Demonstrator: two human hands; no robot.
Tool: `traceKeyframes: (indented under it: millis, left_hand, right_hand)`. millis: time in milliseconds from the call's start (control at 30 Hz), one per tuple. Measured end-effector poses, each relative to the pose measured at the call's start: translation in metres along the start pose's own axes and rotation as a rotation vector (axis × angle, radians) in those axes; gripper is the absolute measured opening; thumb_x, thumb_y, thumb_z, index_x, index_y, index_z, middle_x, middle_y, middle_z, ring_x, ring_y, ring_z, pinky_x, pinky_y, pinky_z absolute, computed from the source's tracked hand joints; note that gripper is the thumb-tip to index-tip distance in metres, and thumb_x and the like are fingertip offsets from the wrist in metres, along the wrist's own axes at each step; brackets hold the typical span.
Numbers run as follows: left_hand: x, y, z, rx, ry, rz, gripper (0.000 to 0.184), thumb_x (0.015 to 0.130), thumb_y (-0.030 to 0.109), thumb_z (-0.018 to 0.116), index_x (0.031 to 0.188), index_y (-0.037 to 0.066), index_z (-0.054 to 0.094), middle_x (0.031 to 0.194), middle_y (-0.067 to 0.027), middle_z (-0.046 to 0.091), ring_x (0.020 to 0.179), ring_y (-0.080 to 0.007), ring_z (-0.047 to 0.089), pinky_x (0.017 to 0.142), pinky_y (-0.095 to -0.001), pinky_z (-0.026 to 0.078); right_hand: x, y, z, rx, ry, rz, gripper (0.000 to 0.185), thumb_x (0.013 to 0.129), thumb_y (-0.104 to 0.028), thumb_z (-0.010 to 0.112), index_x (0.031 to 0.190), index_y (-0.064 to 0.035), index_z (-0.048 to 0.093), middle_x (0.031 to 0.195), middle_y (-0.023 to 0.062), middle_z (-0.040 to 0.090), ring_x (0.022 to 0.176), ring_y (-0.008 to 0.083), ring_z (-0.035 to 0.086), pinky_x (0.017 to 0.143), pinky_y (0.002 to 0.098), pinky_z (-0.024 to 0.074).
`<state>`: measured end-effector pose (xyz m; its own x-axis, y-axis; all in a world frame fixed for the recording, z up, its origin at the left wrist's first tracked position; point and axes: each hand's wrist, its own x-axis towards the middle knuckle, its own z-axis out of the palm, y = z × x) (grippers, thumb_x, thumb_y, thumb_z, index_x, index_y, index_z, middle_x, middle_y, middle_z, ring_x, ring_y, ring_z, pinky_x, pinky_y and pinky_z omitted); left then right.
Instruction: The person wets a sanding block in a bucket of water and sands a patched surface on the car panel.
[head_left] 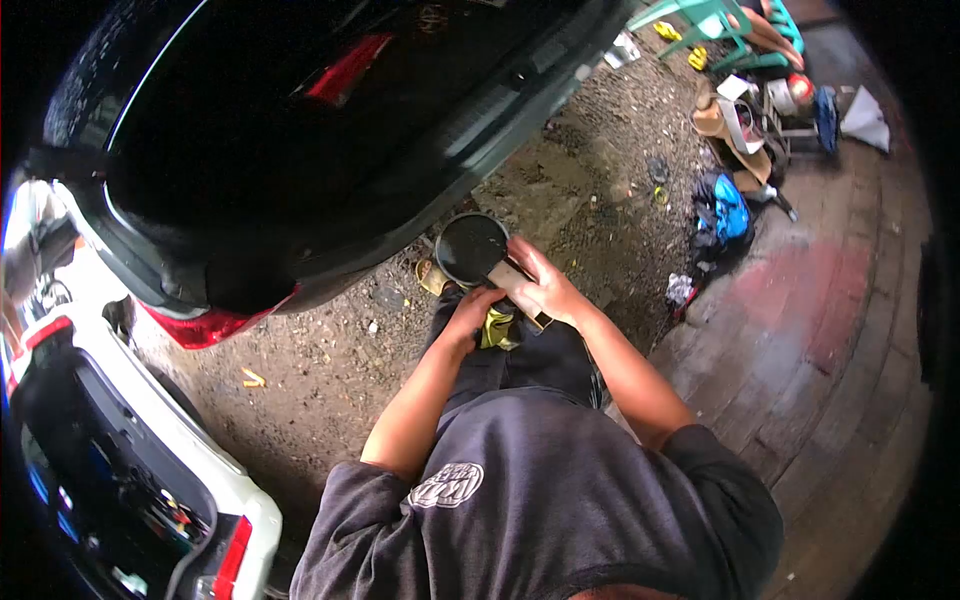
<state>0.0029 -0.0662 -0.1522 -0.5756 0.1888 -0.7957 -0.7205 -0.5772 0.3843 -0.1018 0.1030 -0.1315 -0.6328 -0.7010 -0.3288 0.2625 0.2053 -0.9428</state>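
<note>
Ahead of the dark grey printed T-shirt (580, 480), a flat rectangular tan piece (512, 284) is grasped by the right hand (546, 284)'s fingers. Beside its edge, the left hand (468, 318) is placed, fingers bent; grip cannot be told. Just beyond, a round grey-rimmed black container (472, 246) is seen, then a glossy black car (300, 150).

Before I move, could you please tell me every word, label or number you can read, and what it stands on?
Nothing reads clearly.
White chest print on the dark T-shirt: too blurred to read.
Small reddish mark on the dark vehicle: too blurred.
Pale board: no lettering visible.
</note>
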Motion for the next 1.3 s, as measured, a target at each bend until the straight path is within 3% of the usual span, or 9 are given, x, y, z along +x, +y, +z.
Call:
traceKeyframes:
  millis: [233, 400, 500, 633, 833, 1000, 1100, 1133, 1300]
  left_hand:
    - [0.012, 0.004, 0.016, -0.355, 0.176, 0.137, 0.037, 0.102, 0.027, 0.059, 0.129, 0.001, 0.062, 0.12, -0.0106, 0.07, 0.101, -0.0213, 0.072, 0.083, -0.0362, 0.061]
    - [0.049, -0.018, 0.052, -0.527, 0.186, 0.299, 0.037, 0.105, 0.026, 0.057, 0.133, 0.003, 0.059, 0.121, -0.011, 0.069, 0.102, -0.0216, 0.072, 0.083, -0.0377, 0.061]
    - [0.066, -0.045, 0.081, -0.648, 0.228, 0.333, 0.038, 0.106, 0.025, 0.057, 0.137, 0.003, 0.056, 0.125, -0.0106, 0.068, 0.108, -0.0221, 0.07, 0.088, -0.0389, 0.06]
    - [0.084, -0.059, 0.145, -0.789, 0.526, 0.338, 0.032, 0.106, 0.025, 0.056, 0.129, 0.003, 0.06, 0.117, -0.0085, 0.07, 0.1, -0.022, 0.071, 0.084, -0.0382, 0.06]
    - [0.131, -0.118, 0.172, -1.238, 0.4, 0.519, 0.038, 0.106, 0.038, 0.057, 0.125, 0.005, 0.063, 0.112, -0.0086, 0.072, 0.097, -0.0223, 0.072, 0.082, -0.0392, 0.06]
    - [0.148, -0.147, 0.143, -1.409, 0.595, 0.607, 0.048, 0.104, 0.046, 0.058, 0.128, 0.004, 0.062, 0.117, -0.01, 0.072, 0.101, -0.0251, 0.072, 0.09, -0.0411, 0.058]
    - [0.152, -0.171, 0.111, -1.649, 0.622, 0.798, 0.057, 0.105, 0.05, 0.054, 0.136, 0.002, 0.055, 0.127, -0.0146, 0.067, 0.111, -0.0282, 0.068, 0.098, -0.0437, 0.055]
    - [0.156, -0.181, 0.103, -1.642, 0.641, 0.876, 0.059, 0.105, 0.051, 0.052, 0.137, 0.001, 0.054, 0.13, -0.0154, 0.066, 0.114, -0.0287, 0.067, 0.101, -0.0446, 0.053]
    - [0.183, -0.18, 0.104, -1.643, 0.599, 0.949, 0.054, 0.105, 0.049, 0.054, 0.132, 0.002, 0.059, 0.129, -0.0125, 0.066, 0.112, -0.0254, 0.066, 0.102, -0.0417, 0.051]
  right_hand:
    - [0.027, -0.048, -0.069, -0.303, -0.36, 0.32, 0.079, 0.096, -0.012, 0.067, 0.161, -0.0003, 0.024, 0.165, 0.0171, 0.031, 0.15, 0.0296, 0.035, 0.12, 0.0421, 0.035]
    - [0.04, -0.051, -0.094, -0.775, -0.418, -0.119, 0.064, 0.091, -0.011, 0.066, 0.152, -0.0107, 0.048, 0.125, 0.0219, 0.063, 0.121, 0.0412, 0.06, 0.106, 0.0414, 0.0484]
    - [0.039, -0.039, -0.123, -0.918, -0.499, -0.22, 0.062, 0.091, -0.012, 0.065, 0.151, -0.0137, 0.049, 0.112, 0.019, 0.063, 0.103, 0.04, 0.067, 0.091, 0.0442, 0.0565]
    - [0.038, -0.047, -0.146, -1.236, -0.695, -0.254, 0.065, 0.088, -0.008, 0.063, 0.151, -0.017, 0.048, 0.119, 0.0203, 0.064, 0.092, 0.0376, 0.072, 0.079, 0.0474, 0.0597]
    - [0.037, -0.006, -0.146, -1.43, -0.964, -0.645, 0.06, 0.09, -0.008, 0.056, 0.149, -0.0187, 0.05, 0.112, 0.0194, 0.065, 0.088, 0.0345, 0.073, 0.074, 0.0459, 0.0601]
    - [0.057, 0.027, -0.109, -1.328, -1.194, -0.238, 0.063, 0.095, -0.021, 0.061, 0.155, -0.0135, 0.042, 0.142, 0.0243, 0.054, 0.124, 0.0392, 0.06, 0.101, 0.0495, 0.0522]
    - [0.069, 0.073, -0.111, -1.256, -0.966, -0.106, 0.08, 0.096, -0.034, 0.067, 0.16, -0.0052, 0.028, 0.159, 0.0259, 0.037, 0.141, 0.038, 0.047, 0.113, 0.0448, 0.0435]
    - [0.077, 0.078, -0.104, -0.983, -0.958, 0.467, 0.096, 0.093, -0.045, 0.073, 0.161, 0.0014, 0.023, 0.165, 0.0221, 0.031, 0.149, 0.0311, 0.037, 0.12, 0.0417, 0.0333]
    - [0.054, 0.111, -0.074, -0.339, -0.736, 0.902, 0.085, 0.09, -0.03, 0.08, 0.156, 0.0002, 0.035, 0.158, 0.0155, 0.043, 0.135, 0.0248, 0.052, 0.111, 0.0367, 0.0428]
